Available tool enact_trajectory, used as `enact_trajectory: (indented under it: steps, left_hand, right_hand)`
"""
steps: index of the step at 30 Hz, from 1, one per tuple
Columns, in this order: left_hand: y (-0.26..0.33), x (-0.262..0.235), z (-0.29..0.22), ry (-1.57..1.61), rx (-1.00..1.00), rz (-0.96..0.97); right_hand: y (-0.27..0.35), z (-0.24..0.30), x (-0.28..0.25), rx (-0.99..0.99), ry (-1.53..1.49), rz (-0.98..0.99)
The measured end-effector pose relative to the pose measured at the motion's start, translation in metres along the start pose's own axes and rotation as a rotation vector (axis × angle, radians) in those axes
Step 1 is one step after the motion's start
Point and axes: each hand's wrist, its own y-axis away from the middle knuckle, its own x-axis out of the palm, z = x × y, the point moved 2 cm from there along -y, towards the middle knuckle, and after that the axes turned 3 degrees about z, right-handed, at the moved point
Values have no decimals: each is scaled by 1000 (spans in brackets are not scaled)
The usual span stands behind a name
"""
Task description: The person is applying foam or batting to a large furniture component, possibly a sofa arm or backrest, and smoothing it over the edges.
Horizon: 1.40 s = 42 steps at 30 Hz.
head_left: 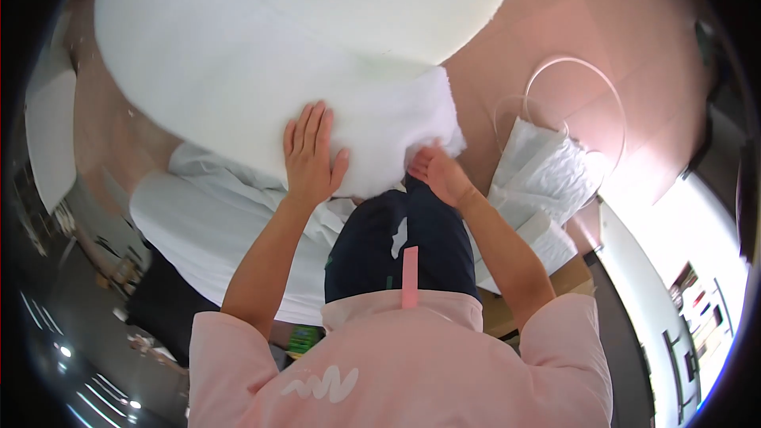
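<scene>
A big white sheet of foam or padding (206, 47) with a rounded outline spreads in front of me. On its near right part lies a fluffy white piece of batting (384, 115) with a ragged right edge. My left hand (311, 160) rests flat on the white material, fingers stretched out and thumb apart. At the batting's near right corner, my right hand (444, 177) has its fingers curled over the edge, closed on it. The thumb of that hand is partly hidden, and its fingertips are slightly blurred.
White cloth (214, 226) lies in folds at my left. To the right, crumpled white sheeting (543, 170) sits on the tiled floor beside a thin pale hoop (618, 103). A cardboard box (572, 279) is by my right elbow. A pale curved panel (51, 127) stands far left.
</scene>
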Motion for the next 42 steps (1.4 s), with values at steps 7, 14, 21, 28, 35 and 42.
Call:
enact_trajectory:
  steps: [7, 14, 21, 28, 35, 42]
  left_hand:
    - [148, 33, -77, 193, -169, -217]
    - [105, 68, -63, 97, -215, -399]
    - [92, 96, -37, -47, -42, -776]
    - [120, 105, -47, -95, 266, -1067]
    - [98, 153, -26, -363, 250, -1004]
    - [99, 156, -13, -185, 165, -1087]
  right_hand:
    - [14, 26, 70, 166, 323, -183]
    - [2, 20, 93, -840, 1286, -347]
    - [-22, 30, 95, -1721, 1990, 76]
    - [4, 53, 102, -1899, 1941, 565]
    - [-12, 61, 57, -1478, 2283, 622]
    - [-26, 96, 86, -1448, 1940, 339]
